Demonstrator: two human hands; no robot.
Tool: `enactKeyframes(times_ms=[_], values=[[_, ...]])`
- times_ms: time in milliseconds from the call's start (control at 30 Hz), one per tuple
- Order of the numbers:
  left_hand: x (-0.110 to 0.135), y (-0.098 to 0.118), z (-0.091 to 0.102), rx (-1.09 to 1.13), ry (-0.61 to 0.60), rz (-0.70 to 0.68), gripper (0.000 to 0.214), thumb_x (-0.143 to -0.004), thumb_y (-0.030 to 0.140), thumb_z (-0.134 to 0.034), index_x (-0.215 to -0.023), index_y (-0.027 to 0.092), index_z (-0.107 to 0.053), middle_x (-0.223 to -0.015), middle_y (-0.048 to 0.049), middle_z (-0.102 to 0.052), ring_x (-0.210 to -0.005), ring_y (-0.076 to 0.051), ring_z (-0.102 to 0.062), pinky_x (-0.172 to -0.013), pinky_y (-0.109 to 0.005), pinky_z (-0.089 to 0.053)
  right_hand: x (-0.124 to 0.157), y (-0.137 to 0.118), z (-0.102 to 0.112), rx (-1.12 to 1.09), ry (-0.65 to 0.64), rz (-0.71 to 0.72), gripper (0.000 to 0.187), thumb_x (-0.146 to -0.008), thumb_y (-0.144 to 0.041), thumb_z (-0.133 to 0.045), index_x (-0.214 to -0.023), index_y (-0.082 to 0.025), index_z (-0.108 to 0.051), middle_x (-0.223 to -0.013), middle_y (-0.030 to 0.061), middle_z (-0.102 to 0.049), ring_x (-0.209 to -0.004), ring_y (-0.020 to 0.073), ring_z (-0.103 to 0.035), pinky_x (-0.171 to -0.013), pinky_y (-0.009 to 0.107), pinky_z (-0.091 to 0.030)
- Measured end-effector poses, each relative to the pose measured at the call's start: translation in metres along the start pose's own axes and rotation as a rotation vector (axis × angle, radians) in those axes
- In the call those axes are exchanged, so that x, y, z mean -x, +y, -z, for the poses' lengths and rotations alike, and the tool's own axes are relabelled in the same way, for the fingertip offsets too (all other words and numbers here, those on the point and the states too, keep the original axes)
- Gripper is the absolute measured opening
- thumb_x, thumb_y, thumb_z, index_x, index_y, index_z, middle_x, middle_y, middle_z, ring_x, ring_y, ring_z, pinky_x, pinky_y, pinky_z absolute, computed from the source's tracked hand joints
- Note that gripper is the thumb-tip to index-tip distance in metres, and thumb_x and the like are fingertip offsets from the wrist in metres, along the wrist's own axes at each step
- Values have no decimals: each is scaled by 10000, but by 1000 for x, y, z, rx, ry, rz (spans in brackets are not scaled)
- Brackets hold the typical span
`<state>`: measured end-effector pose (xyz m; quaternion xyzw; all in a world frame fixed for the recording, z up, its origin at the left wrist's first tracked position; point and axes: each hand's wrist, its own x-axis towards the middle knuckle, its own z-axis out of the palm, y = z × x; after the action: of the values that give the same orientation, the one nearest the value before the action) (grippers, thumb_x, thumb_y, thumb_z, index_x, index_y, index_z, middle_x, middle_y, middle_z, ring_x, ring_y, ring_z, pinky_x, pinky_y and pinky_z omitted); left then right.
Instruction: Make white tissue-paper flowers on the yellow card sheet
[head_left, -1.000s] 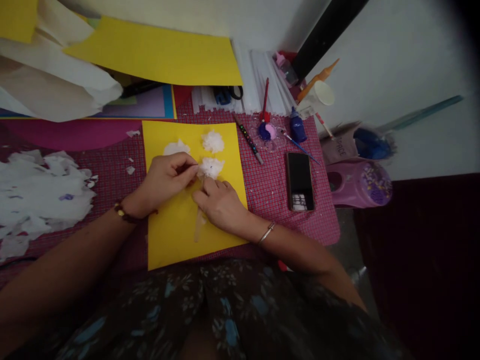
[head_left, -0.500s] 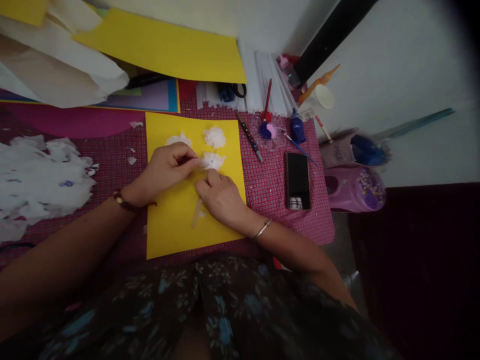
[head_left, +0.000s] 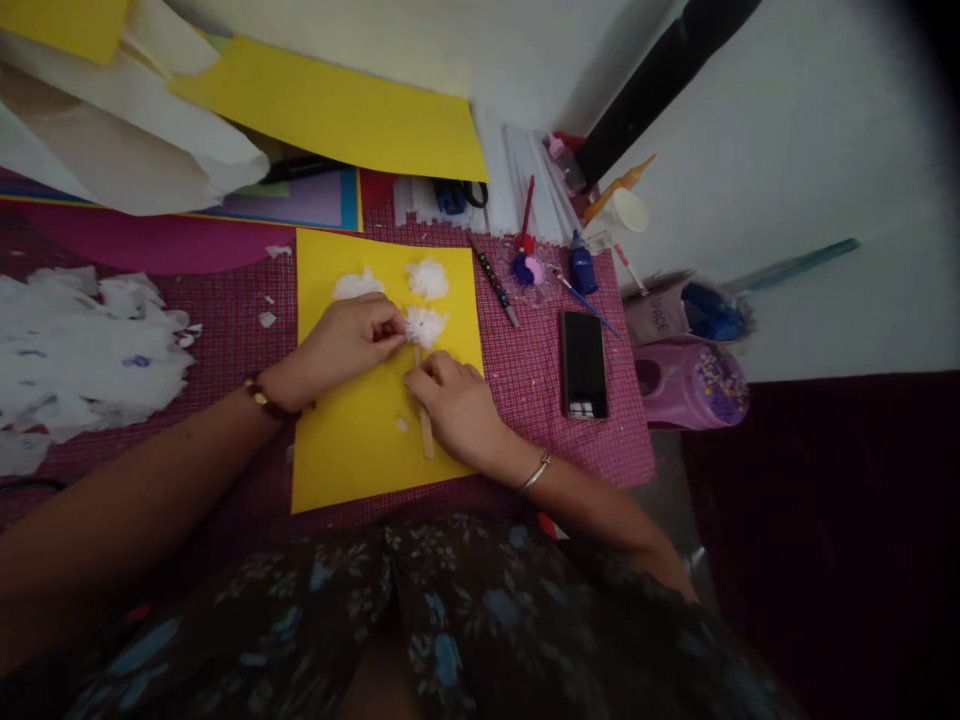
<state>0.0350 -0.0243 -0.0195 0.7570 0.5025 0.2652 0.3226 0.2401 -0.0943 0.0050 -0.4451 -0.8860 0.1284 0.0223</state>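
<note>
A: What are the fingers doing?

B: The left hand point(head_left: 349, 342) has its fingers point(head_left: 394, 326) pinched shut on the edge of a white tuft point(head_left: 425, 325). The right hand point(head_left: 459, 408) lies just below, with its fingers point(head_left: 429, 372) curled down onto a thin pale stick point(head_left: 427, 435). They press it flat. I cannot tell whether they wrap round it.

A: Where do the tuft and stick sit?

B: Both are on a yellow sheet point(head_left: 352, 450) in front of the person. The tuft is near the sheet's upper middle. The stick runs from just under it toward the lower edge.

A: Anything else on the sheet?

B: An upper tuft point(head_left: 428, 278) sits just above the pinched one, and a flat tuft point(head_left: 356, 285) lies to its left.

A: And around the sheet?

B: It lies on a red checked cloth point(head_left: 540, 400). Well apart to the left is a heap of white scraps point(head_left: 75, 350). To the right are a beaded pen point(head_left: 493, 282), a dark phone point(head_left: 583, 362) and a blue bottle point(head_left: 581, 268). Farther right, a pink jar point(head_left: 694, 385) lies on its side.
</note>
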Motion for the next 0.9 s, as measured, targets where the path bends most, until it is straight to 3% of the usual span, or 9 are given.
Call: enactKeyframes(times_ms=[167, 267, 333, 533, 733, 833, 900], values=[[-2, -1, 4, 108, 17, 68, 100, -812, 321, -637, -782, 227, -615, -735, -11, -641, -682, -174, -583, -646, -306, -456, 18, 10, -1, -181, 68, 91, 278, -1123, -239, -452, -1208, -217, -716, -1185, 112, -706, -962, 225, -640, -841, 353, -526], [0, -4, 9, 323, 63, 131, 82, -848, 293, -611, -904, 233, -606, -827, -21, -700, -665, -166, -615, -630, -318, -510, 26, 24, -1, -391, 217, 130, 280, -1143, -281, -419, -1171, -213, -690, -1126, 97, -693, -968, 205, -663, -853, 340, -564], [3, -3, 11, 390, 127, 100, 108, -893, 272, -564, -987, 234, -600, -952, -50, -738, -714, -169, -667, -666, -340, -562, 33, 33, -1, -520, 327, 113, 278, -1151, -323, -419, -1134, -218, -676, -1063, 82, -692, -960, 200, -675, -848, 345, -577], [3, 17, 15, 44, 158, -163, 205, -994, 375, -551, -1004, 217, -682, -1093, -108, -781, -1000, -232, -737, -894, -399, -601, 63, 40, -11, -757, 482, -134, 304, -1141, -429, -460, -1027, -231, -660, -892, 24, -665, -766, 170, -664, -715, 318, -566], [20, 31, 68, 128, 222, -84, 444, -1085, 329, -429, -682, 217, -579, -856, -64, -742, -849, -199, -691, -820, -386, -554, 85, 32, -25, -876, 531, -210, 258, -1116, -406, -504, -1030, -227, -668, -849, 9, -659, -655, 141, -622, -609, 279, -534], [46, 21, 92, 51, 216, -18, 495, -1120, 373, -371, -720, 212, -613, -891, -54, -769, -906, -221, -699, -858, -391, -549, 63, 37, -25, -843, 571, -197, 244, -1100, -395, -507, -1054, -227, -677, -927, 27, -682, -748, 150, -650, -707, 305, -565], [67, 10, 99, -77, 103, -44, 380, -1090, 391, -443, -862, 223, -696, -913, -34, -797, -895, -249, -708, -814, -386, -553, 36, 45, -26, -856, 610, -183, 245, -1086, -402, -508, -1069, -217, -668, -987, 39, -690, -799, 150, -658, -762, 313, -569]])
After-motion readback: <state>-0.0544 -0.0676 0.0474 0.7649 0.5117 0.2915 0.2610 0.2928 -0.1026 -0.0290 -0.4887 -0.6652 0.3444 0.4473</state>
